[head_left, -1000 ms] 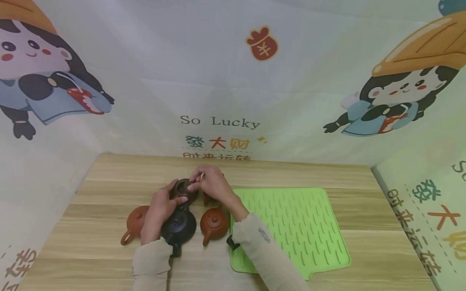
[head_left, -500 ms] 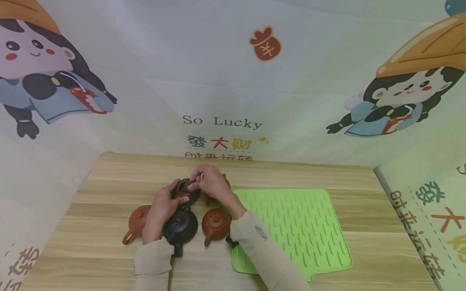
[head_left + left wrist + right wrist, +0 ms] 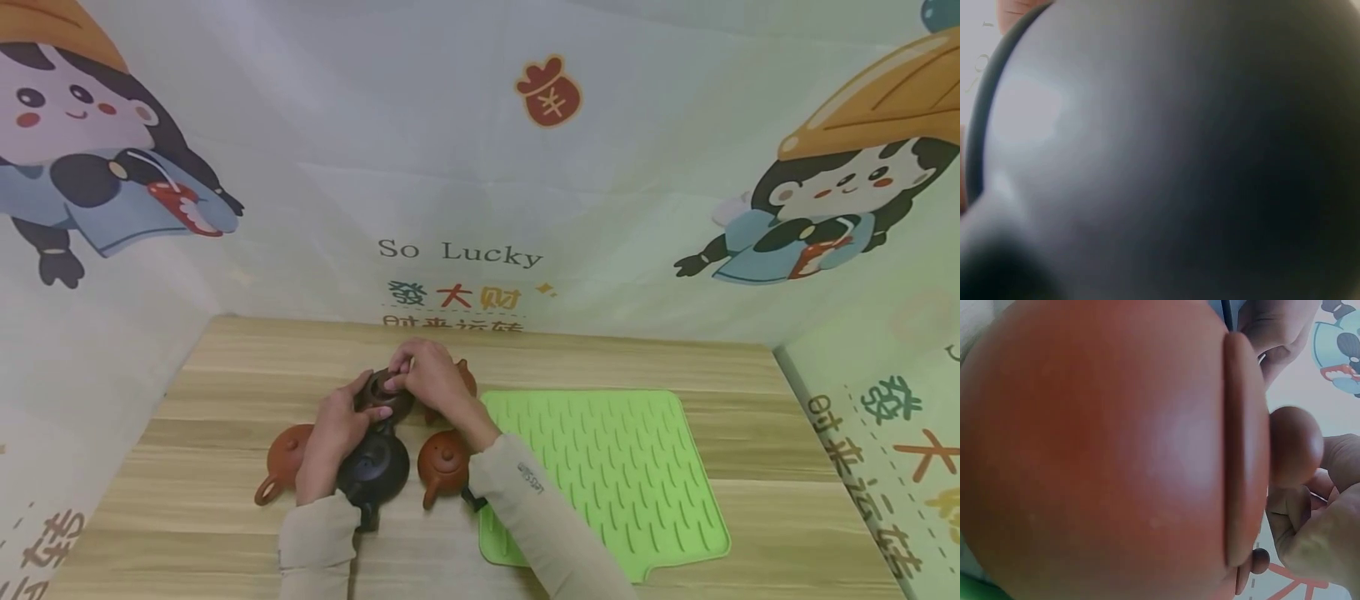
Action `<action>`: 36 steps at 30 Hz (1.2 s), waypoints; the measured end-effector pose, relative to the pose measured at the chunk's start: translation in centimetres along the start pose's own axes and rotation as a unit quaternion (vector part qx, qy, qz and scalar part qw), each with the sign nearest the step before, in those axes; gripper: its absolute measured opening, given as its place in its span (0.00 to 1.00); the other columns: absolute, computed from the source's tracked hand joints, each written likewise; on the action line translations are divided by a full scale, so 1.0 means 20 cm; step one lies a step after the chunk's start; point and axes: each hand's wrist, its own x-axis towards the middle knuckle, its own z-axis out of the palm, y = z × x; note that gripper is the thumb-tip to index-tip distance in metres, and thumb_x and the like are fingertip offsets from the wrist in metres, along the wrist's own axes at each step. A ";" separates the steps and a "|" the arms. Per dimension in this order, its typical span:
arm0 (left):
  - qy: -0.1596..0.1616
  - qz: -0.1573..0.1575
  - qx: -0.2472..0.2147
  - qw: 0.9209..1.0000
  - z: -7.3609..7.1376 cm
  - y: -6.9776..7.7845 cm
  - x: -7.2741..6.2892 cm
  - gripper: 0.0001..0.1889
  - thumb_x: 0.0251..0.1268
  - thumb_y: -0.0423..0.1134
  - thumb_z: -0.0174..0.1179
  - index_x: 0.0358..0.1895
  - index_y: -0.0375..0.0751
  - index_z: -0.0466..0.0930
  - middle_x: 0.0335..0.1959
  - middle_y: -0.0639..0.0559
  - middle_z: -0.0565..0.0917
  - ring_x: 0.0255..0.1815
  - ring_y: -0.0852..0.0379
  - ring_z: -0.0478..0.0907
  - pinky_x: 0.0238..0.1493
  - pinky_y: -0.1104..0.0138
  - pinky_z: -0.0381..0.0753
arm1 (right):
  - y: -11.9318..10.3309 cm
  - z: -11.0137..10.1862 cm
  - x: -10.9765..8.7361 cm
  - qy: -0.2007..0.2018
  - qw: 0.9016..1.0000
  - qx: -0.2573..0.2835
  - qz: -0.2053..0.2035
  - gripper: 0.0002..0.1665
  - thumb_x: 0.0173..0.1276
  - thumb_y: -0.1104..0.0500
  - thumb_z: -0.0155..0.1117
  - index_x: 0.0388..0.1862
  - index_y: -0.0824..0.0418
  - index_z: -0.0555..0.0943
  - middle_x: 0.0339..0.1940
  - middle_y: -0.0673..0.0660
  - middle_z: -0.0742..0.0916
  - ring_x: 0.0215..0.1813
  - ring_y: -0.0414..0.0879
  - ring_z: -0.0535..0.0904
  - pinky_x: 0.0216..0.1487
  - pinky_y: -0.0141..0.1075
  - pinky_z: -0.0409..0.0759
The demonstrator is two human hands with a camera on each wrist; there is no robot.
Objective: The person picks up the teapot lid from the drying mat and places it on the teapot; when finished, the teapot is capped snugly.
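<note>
My left hand holds a dark brown teapot by its side, the thumb lying near its rim. Over the teapot's round top, my right hand has curled fingers, thumb and fingertips pinching what seems to be the lid, mostly hidden. Just below my left hand stands a black teapot; a dark, blurred rounded surface fills the left wrist view. A reddish-brown teapot with a round lid knob covers much of the right wrist view, with the curled right fingers beyond it.
An orange-red teapot sits left of my left forearm, and a reddish teapot stands by the right forearm. Another reddish teapot is partly behind the right hand. A green ridged mat lies at the right on the wooden table.
The head view has shifted slightly. My right forearm has swung a little to the left, while both hands stay at the dark brown teapot.
</note>
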 end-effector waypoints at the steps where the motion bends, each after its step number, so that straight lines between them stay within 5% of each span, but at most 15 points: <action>1: 0.000 0.000 0.001 1.000 0.00 0.00 0.00 0.44 0.71 0.46 0.77 0.84 0.35 0.67 0.73 0.23 0.77 0.74 0.23 0.75 0.72 0.34 0.76 | 0.00 0.00 0.00 0.000 1.000 -0.003 0.000 0.09 0.63 0.62 0.86 0.36 0.62 0.91 0.33 0.52 0.86 0.36 0.39 0.76 0.44 0.29 0.74; 36: -0.011 -0.011 -0.003 1.000 0.00 0.02 -0.01 0.44 0.72 0.47 0.76 0.84 0.35 0.66 0.75 0.24 0.76 0.76 0.23 0.73 0.74 0.34 0.74 | -0.02 0.07 0.00 -0.012 1.000 -0.015 -0.002 0.08 0.67 0.62 0.84 0.38 0.62 0.91 0.37 0.55 0.88 0.37 0.41 0.80 0.40 0.28 0.76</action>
